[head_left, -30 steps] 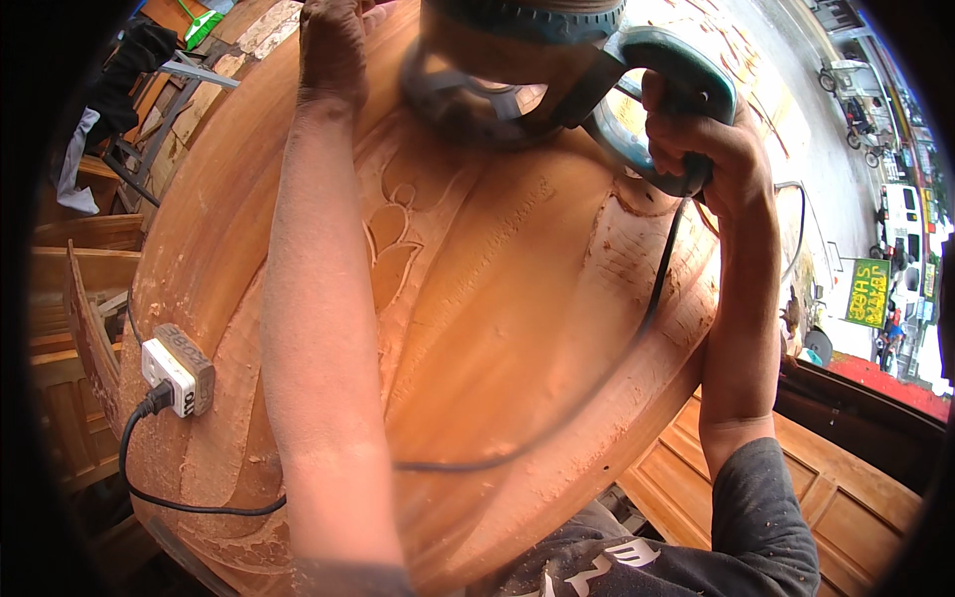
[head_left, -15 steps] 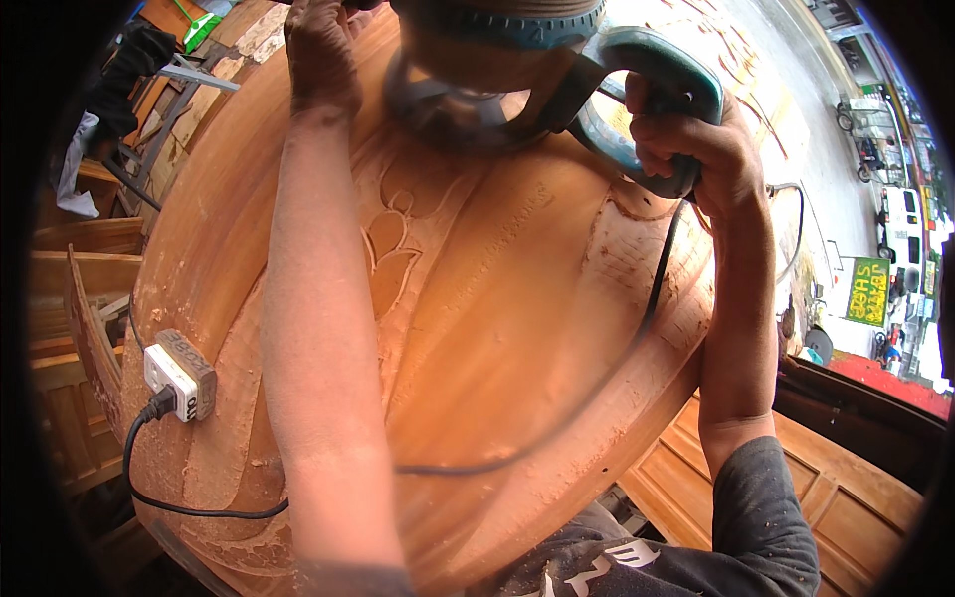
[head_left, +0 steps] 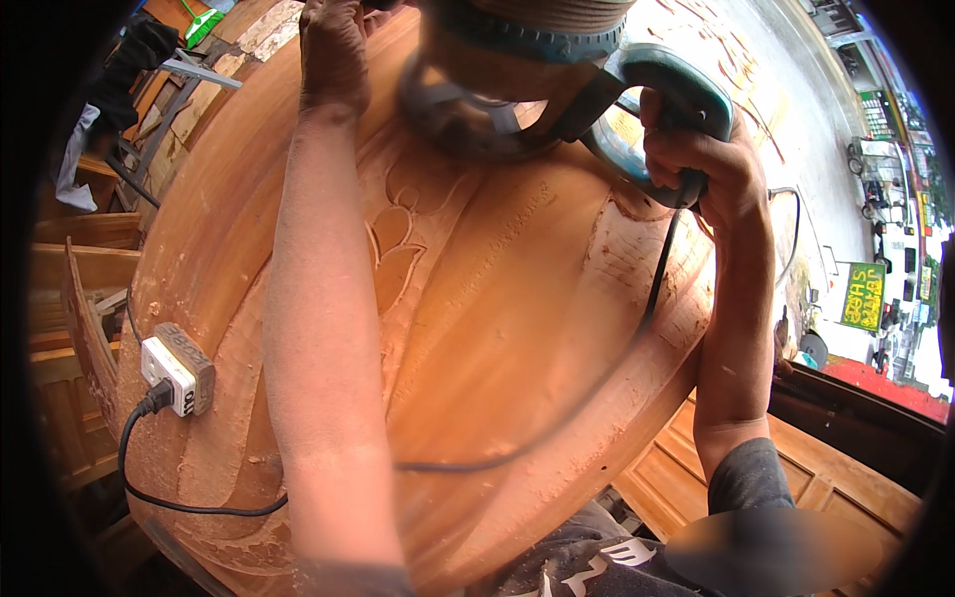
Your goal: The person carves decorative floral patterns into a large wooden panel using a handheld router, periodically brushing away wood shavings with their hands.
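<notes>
Sitting between the two hands at the far side of the board [head_left: 517, 298], the router [head_left: 522, 45] stood upright, long axis up off the wood, top cropped by the frame. Right hand [head_left: 711, 164] was the clear contact: fingers wrapped round the right handle [head_left: 686, 75], router lying directly left of it. Left hand [head_left: 333, 45] was across on the far left, fingers curled beside a dark part at the frame edge; cannot tell if they were closed on a grip. Base [head_left: 477, 144] looked seated on the wood but blurred; bit contact hidden. Board was broad, seams running near left to far right, leaf carving [head_left: 398, 249] just near-left of the base, rough lowered patches to the right, chips along the near right edge. Cord [head_left: 537, 445] hung from the right handle, curved near and left, passed under the left forearm [head_left: 323, 298]; black plug [head_left: 157, 398] was in a white socket [head_left: 171, 373] on the board's left. Room: loose woodwork at left, green broom [head_left: 204, 28] far left, panelled door [head_left: 676, 460] near right, street [head_left: 826, 109] with vehicles and a green sign [head_left: 862, 296] off right.
</notes>
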Available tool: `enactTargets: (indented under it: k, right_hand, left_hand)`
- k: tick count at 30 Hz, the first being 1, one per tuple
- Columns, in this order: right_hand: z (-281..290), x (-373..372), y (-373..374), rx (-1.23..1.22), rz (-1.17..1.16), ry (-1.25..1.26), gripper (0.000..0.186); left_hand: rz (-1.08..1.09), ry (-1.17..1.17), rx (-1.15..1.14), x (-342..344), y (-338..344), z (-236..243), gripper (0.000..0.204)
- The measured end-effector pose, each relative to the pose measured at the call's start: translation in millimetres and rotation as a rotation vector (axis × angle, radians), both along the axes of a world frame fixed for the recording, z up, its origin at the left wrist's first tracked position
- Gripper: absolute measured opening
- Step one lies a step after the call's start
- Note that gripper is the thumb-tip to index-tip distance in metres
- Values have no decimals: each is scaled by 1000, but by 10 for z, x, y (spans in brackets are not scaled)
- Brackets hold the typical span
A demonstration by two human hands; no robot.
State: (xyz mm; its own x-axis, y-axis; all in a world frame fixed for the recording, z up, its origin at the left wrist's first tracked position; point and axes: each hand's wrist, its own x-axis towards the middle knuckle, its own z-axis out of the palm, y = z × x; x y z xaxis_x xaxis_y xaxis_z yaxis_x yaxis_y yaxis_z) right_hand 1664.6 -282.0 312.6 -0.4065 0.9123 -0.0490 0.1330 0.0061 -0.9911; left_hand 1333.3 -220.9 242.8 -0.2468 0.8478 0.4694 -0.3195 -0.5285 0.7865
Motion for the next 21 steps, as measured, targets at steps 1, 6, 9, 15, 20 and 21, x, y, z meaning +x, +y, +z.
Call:
enactTargets:
  k: [1,6,9,15,20,21]
  right_hand:
    - [-6,8,4,-3,3,-8,22]
    - [-31,57,12,-8,2,-21,22]
    - [-10,48,13,-16,-15,-1,22]
    - [1,62,102,16,-14,-2,23]
    - [-17,94,225,43,63,-18,21]
    - [-32,97,240,35,62,-10,21]
  left_hand:
    - [1,0,-1,8,-12,14,16]
    - [12,83,13,5,-11,19,16]
    - [27,102,1,-53,25,-28,18]
    - [146,48,-216,-5,27,-41,37]
    - [154,128,-339,-5,52,5,45]
    - [150,145,-347,18,57,8,46]
